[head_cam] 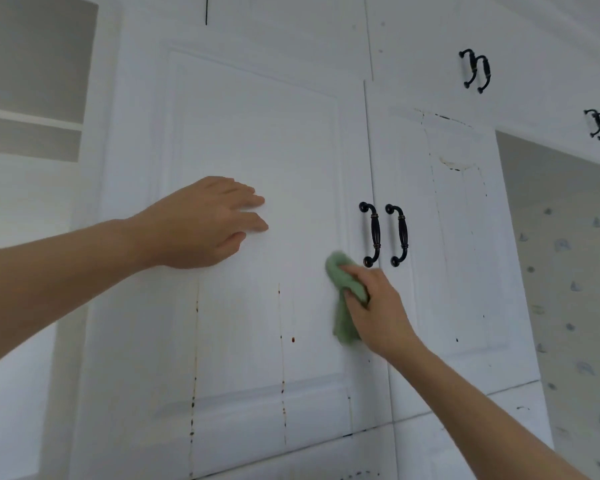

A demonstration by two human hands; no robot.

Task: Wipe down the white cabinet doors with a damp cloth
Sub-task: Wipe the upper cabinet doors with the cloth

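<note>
I have my right hand (378, 306) up against the left cabinet door (253, 150), fingers curled around a green cloth (343, 292) and pressing it to the white panel near the door's right edge, just below and left of the black handle (371, 233). The cloth is bunched at the top under my fingertips and trails downward in a loose flap, so its long axis runs roughly vertical, slightly tilted, the crumpled end pointing up toward the handle and the free end hanging down beside my wrist. It looks a little smeared, so I cannot tell its folds. My left hand (205, 223) lies flat on the same door's raised centre panel, well to the left of the cloth, fingers straight and slightly spread, pointing right, holding nothing. The door carries thin brownish drip streaks (283, 375) running down its lower half, plus a small dark spot (293, 339) beside one of them. The right cabinet door (458, 237) meets it at a narrow seam, with its own black handle (399, 233) just beside the first, and shows cracked, chipped paint near its top. More dark handles (477, 71) sit on the upper cabinets, and patterned wall (568, 271) shows at the far right
</note>
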